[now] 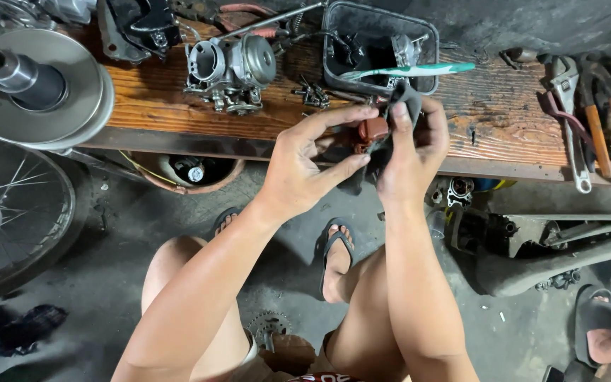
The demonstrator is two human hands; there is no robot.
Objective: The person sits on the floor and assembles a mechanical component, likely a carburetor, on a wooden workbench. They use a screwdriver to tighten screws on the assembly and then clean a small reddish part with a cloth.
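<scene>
Both hands are seen raised together in front of the wooden desk (pixel 503 120), closed on one small job. A small reddish-brown part (pixel 374 129) is pinched by the left hand (pixel 302 166) between thumb and forefinger, while a dark grey rag (pixel 399 113) is pressed around that same part by the right hand (pixel 413 152), its fingers curled over the cloth. Part and rag are held just off the near edge of the desk, above the person's knees and sandalled feet.

On the desk behind the hands, a metal carburettor (pixel 231 71) is shown standing upright, with a scatter of small screws (pixel 311 93) just beside it. A dark plastic tray (pixel 380 49) holding oily pieces is set at the back, and a green-and-white toothbrush (pixel 408 70) is laid across its front rim. Wrenches and orange-handled tools (pixel 592 120) are grouped at the far right end. At the left end a large silver pulley (pixel 33 85) is rested partly over the edge, with a spoked wheel (pixel 12 205) seen below it against the concrete floor (pixel 118 240). Another person's sandalled foot (pixel 602 332) is caught in the lower right corner.
</scene>
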